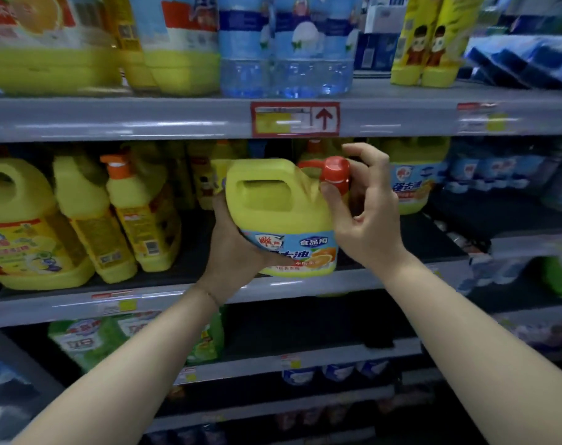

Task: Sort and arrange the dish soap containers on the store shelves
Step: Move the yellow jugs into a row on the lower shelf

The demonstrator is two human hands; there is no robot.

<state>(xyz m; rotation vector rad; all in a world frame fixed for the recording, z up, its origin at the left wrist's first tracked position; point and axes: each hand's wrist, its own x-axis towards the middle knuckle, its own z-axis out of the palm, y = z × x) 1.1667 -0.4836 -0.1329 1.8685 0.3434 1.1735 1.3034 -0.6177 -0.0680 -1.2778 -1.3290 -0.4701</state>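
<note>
A yellow dish soap jug (273, 200) with a red cap and a blue-orange label is held at the front edge of the middle shelf (305, 287). My left hand (237, 252) grips its lower left side from below. My right hand (366, 207) holds it at the neck, thumb under the red cap, fingers spread behind. The jug leans slightly left. More yellow jugs and bottles (87, 216) stand on the same shelf to the left. Another matching jug (411, 178) stands behind at the right.
The upper shelf (177, 118) carries large yellow jugs, clear blue bottles (286, 49) and yellow twin packs (430, 43). A red price tag with an arrow (295, 119) hangs on its edge. Green refill bags (90, 342) lie on the shelf below. Blue packs fill the right side.
</note>
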